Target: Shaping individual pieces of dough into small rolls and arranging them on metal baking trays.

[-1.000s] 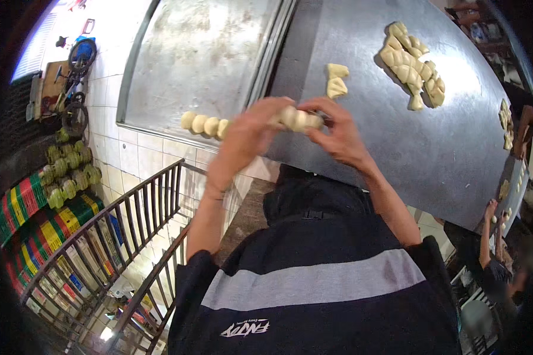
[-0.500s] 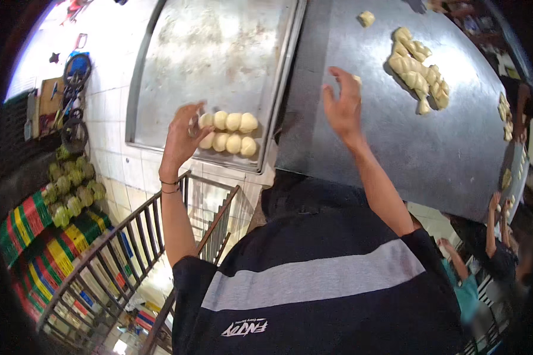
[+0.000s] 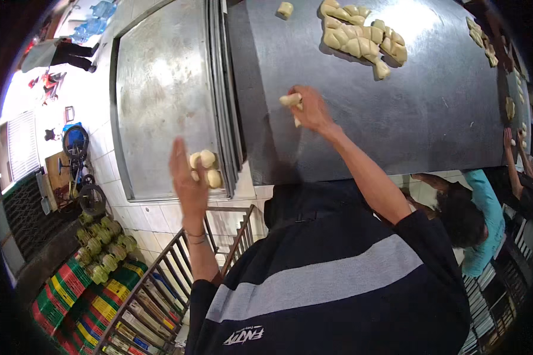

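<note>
My left hand point(image 3: 189, 180) is open, its fingers stretched out over the near right corner of a metal tray point(image 3: 154, 112). Beneath and beside it lie several smooth dough balls point(image 3: 207, 158), partly hidden by the fingers. On the dark worktable point(image 3: 278, 142) my right hand point(image 3: 315, 112) is closed around pieces of dough point(image 3: 290, 100); one pale piece sticks out past the fingertips and another shows below. Farther off, a cluster of cut dough pieces point(image 3: 350, 42) lies on the table. A single piece point(image 3: 285, 9) sits apart to its left.
The tray's right side borders raised metal edges point(image 3: 222, 100) next to the table. A metal railing point(image 3: 154, 284) stands low on the left, near stacked coloured crates point(image 3: 65, 290). At right, a person in a teal top point(image 3: 485, 225) bends near the table; another person's hands point(image 3: 509, 139) work at its edge.
My right hand has moved from spread fingers to a grip on dough. My left hand has straightened its fingers over the dough balls. The whole view has shifted.
</note>
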`<control>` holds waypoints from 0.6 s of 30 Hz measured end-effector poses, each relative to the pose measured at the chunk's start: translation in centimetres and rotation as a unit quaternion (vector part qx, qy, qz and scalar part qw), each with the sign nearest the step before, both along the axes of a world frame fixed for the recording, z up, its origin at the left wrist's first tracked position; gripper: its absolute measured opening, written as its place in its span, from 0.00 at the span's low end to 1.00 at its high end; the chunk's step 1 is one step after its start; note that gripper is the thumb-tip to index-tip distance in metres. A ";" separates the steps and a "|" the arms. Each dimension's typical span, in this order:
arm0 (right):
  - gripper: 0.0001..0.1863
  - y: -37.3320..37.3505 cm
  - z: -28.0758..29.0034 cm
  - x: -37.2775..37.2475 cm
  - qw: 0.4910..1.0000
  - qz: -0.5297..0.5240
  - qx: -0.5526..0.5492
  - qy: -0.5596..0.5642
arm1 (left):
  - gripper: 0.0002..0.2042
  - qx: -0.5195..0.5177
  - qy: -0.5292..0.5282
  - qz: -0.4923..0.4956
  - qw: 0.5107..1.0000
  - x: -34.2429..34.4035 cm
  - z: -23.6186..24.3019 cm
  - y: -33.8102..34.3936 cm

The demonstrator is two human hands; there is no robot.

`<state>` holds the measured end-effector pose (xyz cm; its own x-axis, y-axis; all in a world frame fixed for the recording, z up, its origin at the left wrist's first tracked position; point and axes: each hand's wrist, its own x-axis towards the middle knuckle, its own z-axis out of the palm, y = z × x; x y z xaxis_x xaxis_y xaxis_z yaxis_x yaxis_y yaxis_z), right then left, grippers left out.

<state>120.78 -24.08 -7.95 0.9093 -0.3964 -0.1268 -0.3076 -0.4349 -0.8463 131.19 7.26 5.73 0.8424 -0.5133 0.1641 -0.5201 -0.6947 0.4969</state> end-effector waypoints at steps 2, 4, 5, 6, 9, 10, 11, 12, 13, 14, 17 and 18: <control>0.20 0.7 3.3 -3.3 0.999 0.033 0.027 -0.032 | 0.25 -0.073 0.064 -0.102 0.990 -3.9 -2.0 -6.2; 0.24 1.2 6.1 -6.4 0.981 0.136 0.108 -0.086 | 0.17 -0.100 0.201 -0.198 0.954 -7.5 -5.2 -12.1; 0.24 0.6 6.9 -7.7 0.985 0.118 0.103 -0.076 | 0.17 -0.127 0.185 -0.165 0.960 -9.0 -6.9 -14.4; 0.26 -0.5 7.2 -9.1 0.983 0.107 0.086 -0.118 | 0.14 -0.181 0.218 -0.100 0.954 -10.1 -8.5 -16.0; 0.27 -6.9 5.6 -15.0 0.978 -0.066 0.189 0.062 | 0.10 -0.275 0.202 0.076 0.937 -12.0 -12.6 -17.0; 0.25 -8.4 4.2 -16.9 0.980 -0.073 0.162 0.086 | 0.09 -0.322 0.132 0.187 0.919 -12.5 -13.6 -16.2; 0.23 -10.2 2.8 -19.2 0.985 -0.095 0.118 0.083 | 0.12 -0.303 0.106 0.117 0.940 -13.0 -14.4 -15.1; 0.23 -10.7 1.2 -21.2 0.980 -0.081 0.126 0.129 | 0.12 -0.279 0.138 0.145 0.939 -13.5 -15.1 -14.0; 0.21 -11.0 -0.2 -22.8 0.998 -0.004 0.008 0.059 | 0.14 -0.074 0.089 -0.010 0.993 -13.9 -15.7 -12.9; 0.19 -11.7 -1.2 -24.1 0.990 0.105 -0.098 0.009 | 0.16 0.138 0.038 -0.191 0.971 -13.9 -16.2 -12.1; 0.15 -11.2 -3.7 -23.1 0.906 0.210 -0.360 0.068 | 0.20 0.122 -0.082 -0.161 0.976 -12.1 -17.8 -12.5; 0.15 -11.3 -4.3 -21.3 0.906 0.199 -0.372 0.032 | 0.21 0.122 -0.175 -0.099 0.972 -11.2 -18.4 -13.5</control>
<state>99.50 -35.37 -12.29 0.9992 -0.0353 -0.0165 -0.0383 -0.9652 -0.2588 120.03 -6.20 -12.66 0.6376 -0.7194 0.2757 -0.7631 -0.6388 0.0979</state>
